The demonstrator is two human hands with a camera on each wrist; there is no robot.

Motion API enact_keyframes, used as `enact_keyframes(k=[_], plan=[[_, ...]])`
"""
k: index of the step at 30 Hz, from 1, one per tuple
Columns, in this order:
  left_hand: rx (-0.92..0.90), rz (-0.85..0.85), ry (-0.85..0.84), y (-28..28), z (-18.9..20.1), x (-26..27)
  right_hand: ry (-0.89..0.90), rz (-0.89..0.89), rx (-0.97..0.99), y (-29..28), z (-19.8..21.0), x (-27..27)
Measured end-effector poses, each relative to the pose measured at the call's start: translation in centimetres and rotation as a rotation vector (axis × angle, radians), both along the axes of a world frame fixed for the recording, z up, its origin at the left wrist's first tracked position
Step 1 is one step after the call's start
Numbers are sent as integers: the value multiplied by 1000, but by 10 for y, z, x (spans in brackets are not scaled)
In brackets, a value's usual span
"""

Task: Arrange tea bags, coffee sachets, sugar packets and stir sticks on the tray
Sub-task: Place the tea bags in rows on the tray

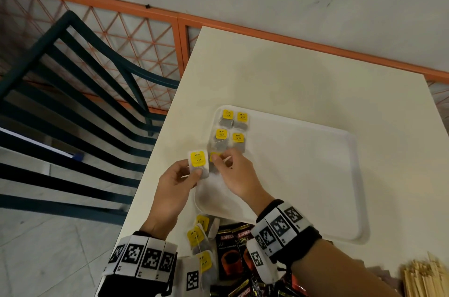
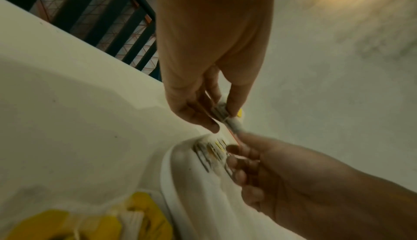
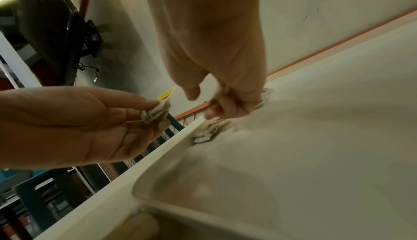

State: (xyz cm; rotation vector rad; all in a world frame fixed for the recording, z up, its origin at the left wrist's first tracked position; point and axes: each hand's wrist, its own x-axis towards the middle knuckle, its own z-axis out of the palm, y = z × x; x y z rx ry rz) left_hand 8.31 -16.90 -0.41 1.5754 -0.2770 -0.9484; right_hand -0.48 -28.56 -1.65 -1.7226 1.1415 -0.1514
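Note:
A white tray (image 1: 352, 199) lies on the cream table (image 1: 291, 78). Several tea bags (image 1: 233, 126) with yellow tags sit in rows at its far left corner. My left hand (image 1: 194, 171) holds one tea bag (image 1: 198, 159) upright just outside the tray's left rim; the same tea bag (image 2: 222, 113) shows edge-on in the left wrist view. My right hand (image 1: 220, 160) pinches another tea bag (image 1: 213, 157) low over the tray, below the rows. In the right wrist view its curled fingers (image 3: 216, 108) are on that tea bag (image 3: 206, 131).
Loose tea bags (image 1: 198, 236) and dark Kopiko coffee sachets (image 1: 230, 248) lie at the table's near edge by my wrists. A bundle of wooden stir sticks (image 1: 422, 279) is at the near right. A dark green chair (image 1: 85, 78) stands left of the table.

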Motion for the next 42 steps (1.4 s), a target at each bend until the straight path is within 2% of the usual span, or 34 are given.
enact_keyframes(k=[3,6,8,11,18,24,31,38,42], plan=[[20,27,-7,-2,-3,-2,-133,112,103,8,10,-7],[39,16,10,-4,-5,-5,-269,28,236,11,11,-16],[45,-16,1,-4,-6,-8,-301,8,250,12,8,-22],[54,-65,0,-2,-8,-11,-268,16,248,13,4,-29],[74,-70,-42,12,-7,-7,-47,-242,86,-13,-7,-42],[144,-110,-108,33,-7,-1,29,-257,33,-19,-14,-33],[279,-226,-233,70,-13,-11,90,-78,-176,-6,-1,-38],[425,-427,-448,95,-20,-28,106,409,-253,48,28,-60],[417,-422,-547,93,-26,-40,105,553,-344,76,21,-69]])
